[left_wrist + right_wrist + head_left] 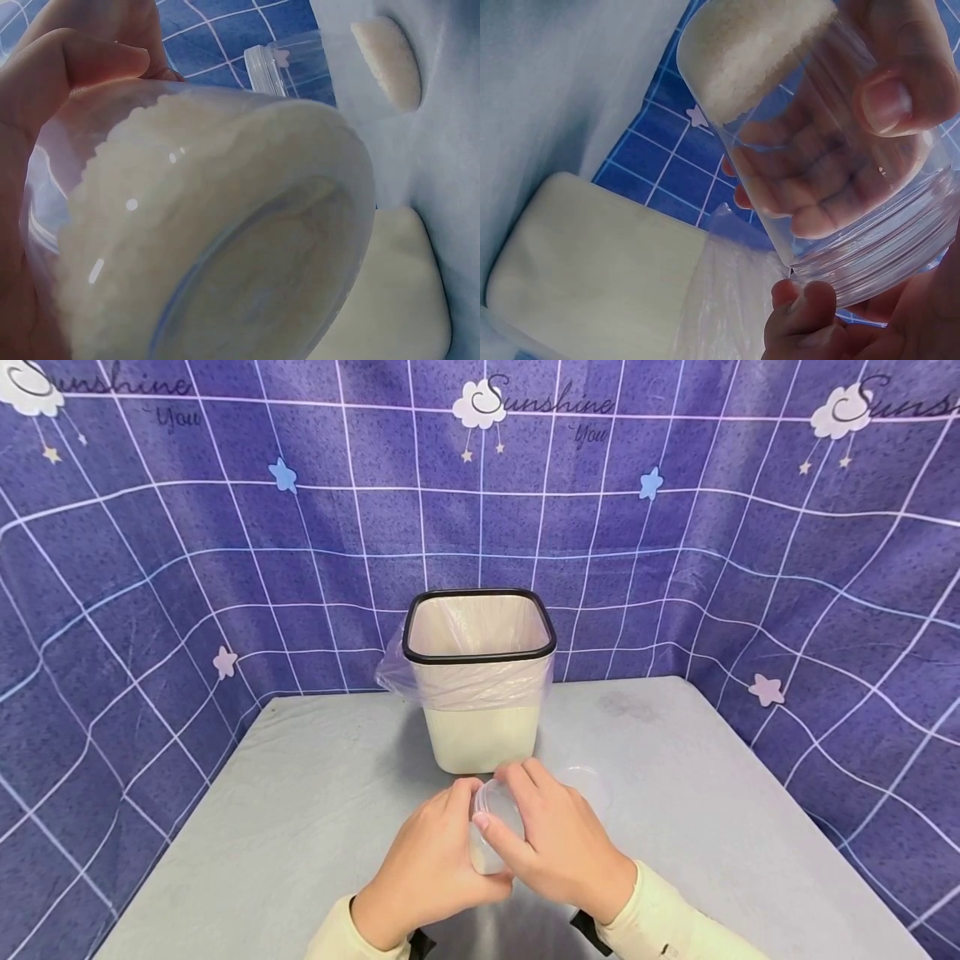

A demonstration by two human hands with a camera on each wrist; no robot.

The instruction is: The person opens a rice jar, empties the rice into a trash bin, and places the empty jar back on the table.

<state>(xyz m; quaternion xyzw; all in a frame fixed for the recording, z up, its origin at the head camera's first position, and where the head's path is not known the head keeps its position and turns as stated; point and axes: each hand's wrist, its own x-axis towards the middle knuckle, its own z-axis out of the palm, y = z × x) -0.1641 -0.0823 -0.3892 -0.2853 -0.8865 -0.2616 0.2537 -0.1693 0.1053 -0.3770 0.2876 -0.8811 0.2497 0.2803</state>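
Observation:
A clear jar (487,858), partly filled with whitish grains (754,56) that look like rice, is held between the two hands. My left hand (431,860) grips the jar's body from the left, and its fingers show through the clear wall in the right wrist view. The fingers of my right hand (558,839) curl round the ridged upper end (885,240). To the right of that hand, a second clear jar (307,64) stands upright with similar grains at its bottom; in the head view only its faint outline shows.
Just beyond the hands stands a cream waste bin (483,735) with a black rim and a clear liner bag (480,685) folded over its outside. A grey cloth (300,793) covers the table. Blue curtains (337,527) enclose the back and both sides.

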